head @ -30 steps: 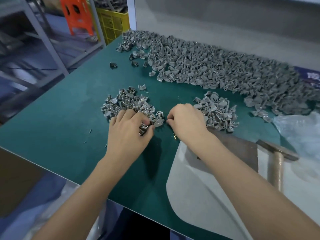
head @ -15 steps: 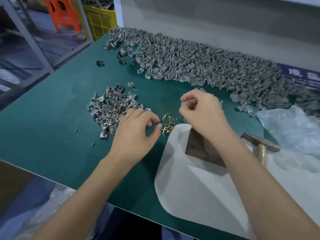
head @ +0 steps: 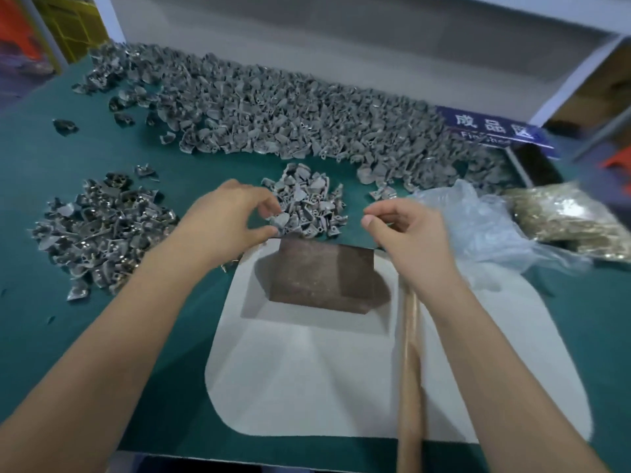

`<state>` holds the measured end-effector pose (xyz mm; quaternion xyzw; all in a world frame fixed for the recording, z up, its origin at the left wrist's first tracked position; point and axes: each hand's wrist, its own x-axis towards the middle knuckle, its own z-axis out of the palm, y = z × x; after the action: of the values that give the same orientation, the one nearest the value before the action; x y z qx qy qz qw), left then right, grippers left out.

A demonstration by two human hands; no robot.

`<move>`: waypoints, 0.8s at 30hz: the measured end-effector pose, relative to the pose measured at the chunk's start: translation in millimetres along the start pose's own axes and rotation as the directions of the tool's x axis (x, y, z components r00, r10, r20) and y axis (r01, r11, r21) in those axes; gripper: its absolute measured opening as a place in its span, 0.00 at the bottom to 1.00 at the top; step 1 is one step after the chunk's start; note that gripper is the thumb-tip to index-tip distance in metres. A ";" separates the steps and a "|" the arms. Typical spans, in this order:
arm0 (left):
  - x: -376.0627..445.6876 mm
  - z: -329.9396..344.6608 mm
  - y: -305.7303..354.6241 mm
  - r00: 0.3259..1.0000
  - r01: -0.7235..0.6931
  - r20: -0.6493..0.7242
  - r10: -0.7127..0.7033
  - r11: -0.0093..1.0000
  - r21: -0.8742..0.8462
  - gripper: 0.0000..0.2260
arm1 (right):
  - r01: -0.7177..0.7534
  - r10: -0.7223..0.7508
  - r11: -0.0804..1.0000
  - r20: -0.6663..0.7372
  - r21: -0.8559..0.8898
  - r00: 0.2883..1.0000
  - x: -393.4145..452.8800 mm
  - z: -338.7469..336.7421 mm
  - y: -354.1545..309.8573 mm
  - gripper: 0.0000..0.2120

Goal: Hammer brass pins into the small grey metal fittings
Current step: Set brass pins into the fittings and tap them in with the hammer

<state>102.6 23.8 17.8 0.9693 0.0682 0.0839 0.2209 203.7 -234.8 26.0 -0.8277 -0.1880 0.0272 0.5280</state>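
Small grey metal fitting (head: 280,220): my left hand (head: 232,216) pinched it from the heap.
Right hand (head: 406,230): fingers curled; holding a pin, I could not tell.
Advice: seat it flat on the brown metal block (head: 321,274).

- A green-matted tabletop (head: 41,165) carries everything.
- A white rounded sheet of soft padding (head: 307,387) lies at the tabletop's near edge.
- A crumpled clear plastic bag (head: 478,227) lies toward the right edge, touching the white sheet.
- A blue sign with white characters (head: 491,129) stands near the far right corner.
- A yellow plastic crate (head: 68,18) sits beyond the far left corner.
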 end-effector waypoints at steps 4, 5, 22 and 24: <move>13.5 6.3 10.6 0.991 -0.019 -0.132 0.011 0.998 -0.052 0.08 | 0.022 -0.020 0.999 -0.052 0.027 0.998 3.8 3.2 10.4 0.08; 17.1 7.7 13.3 0.988 -0.023 -0.152 0.012 0.997 -0.073 0.09 | 0.018 -0.016 0.999 -0.062 0.037 0.998 5.8 3.8 12.4 0.07; 108.3 40.1 2.9 0.990 0.129 0.055 -0.133 0.990 0.060 0.22 | 0.177 -0.192 0.968 -0.068 -0.180 0.979 1.8 18.2 22.8 0.10; 115.0 40.9 3.8 0.986 0.124 0.099 -0.132 0.989 0.076 0.23 | 0.163 -0.177 0.969 -0.064 -0.186 0.982 2.6 18.2 23.0 0.09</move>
<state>223.1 22.9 -1.7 0.9731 0.1217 0.0167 0.1952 208.1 -226.8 -2.0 -0.8532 -0.2388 -0.0685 0.4587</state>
